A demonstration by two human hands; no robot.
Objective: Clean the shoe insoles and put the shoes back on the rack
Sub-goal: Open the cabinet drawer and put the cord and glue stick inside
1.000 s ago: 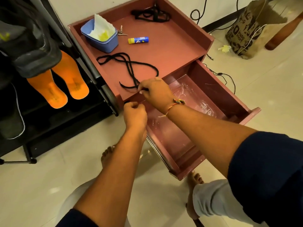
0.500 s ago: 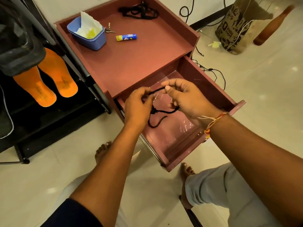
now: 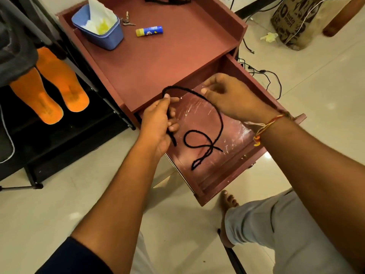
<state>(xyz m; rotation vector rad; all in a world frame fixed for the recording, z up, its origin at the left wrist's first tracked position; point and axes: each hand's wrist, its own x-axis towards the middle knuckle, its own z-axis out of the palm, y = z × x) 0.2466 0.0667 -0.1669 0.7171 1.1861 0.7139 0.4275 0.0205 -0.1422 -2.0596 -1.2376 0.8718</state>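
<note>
Insoles (image 3: pixel 67 80) on rack (image 3: pixel 59 139) beside cabinet (image 3: pixel 167 56); black lace (image 3: pixel 221 125) over open drawer (image 3: pixel 227 175).

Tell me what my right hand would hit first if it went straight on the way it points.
Probably your left hand, gripping the same black lace just across from the right hand, though depth is unclear.

Two orange insoles (image 3: pixel 37 97) (image 3: pixel 65 82); two hands (image 3: pixel 158 121) (image 3: pixel 231 97); one black lace (image 3: pixel 211 146); one blue tub (image 3: pixel 104 37); one glue stick (image 3: pixel 149 31)
</note>
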